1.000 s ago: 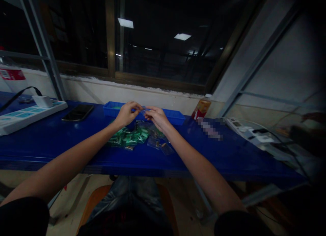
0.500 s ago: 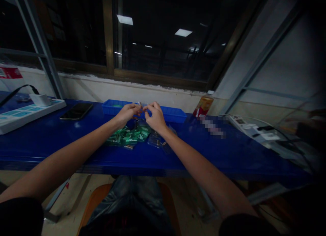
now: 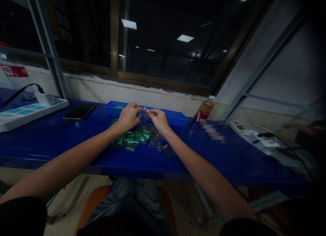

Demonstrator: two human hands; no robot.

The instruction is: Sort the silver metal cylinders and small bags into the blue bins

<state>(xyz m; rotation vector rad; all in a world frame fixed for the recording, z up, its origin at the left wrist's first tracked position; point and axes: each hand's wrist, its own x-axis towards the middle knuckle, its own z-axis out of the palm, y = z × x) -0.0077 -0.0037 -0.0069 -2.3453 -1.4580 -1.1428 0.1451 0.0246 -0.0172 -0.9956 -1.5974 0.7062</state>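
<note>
My left hand (image 3: 129, 118) and my right hand (image 3: 159, 120) meet above the table, fingertips pinched close together. Between them is a small clear plastic bag (image 3: 146, 111), which glints; its contents are too small to make out. Just below the hands lies a pile of small clear bags with green pieces (image 3: 134, 137). Right of that pile, under my right wrist, are clear bags with small metal pieces (image 3: 156, 144). Behind both hands stands a long blue tray (image 3: 175, 119), partly hidden by them, with something green at its left end.
On the blue table (image 3: 203, 158), a phone (image 3: 79, 111) and a white power strip (image 3: 33, 114) lie to the left. A drink bottle (image 3: 204, 110) stands at the back right, near another power strip with cables (image 3: 257, 136). A window is behind the table.
My left hand has turned so its back faces up more, and my right hand has lowered with its fingers closing to a pinch. The view has shifted slightly.
</note>
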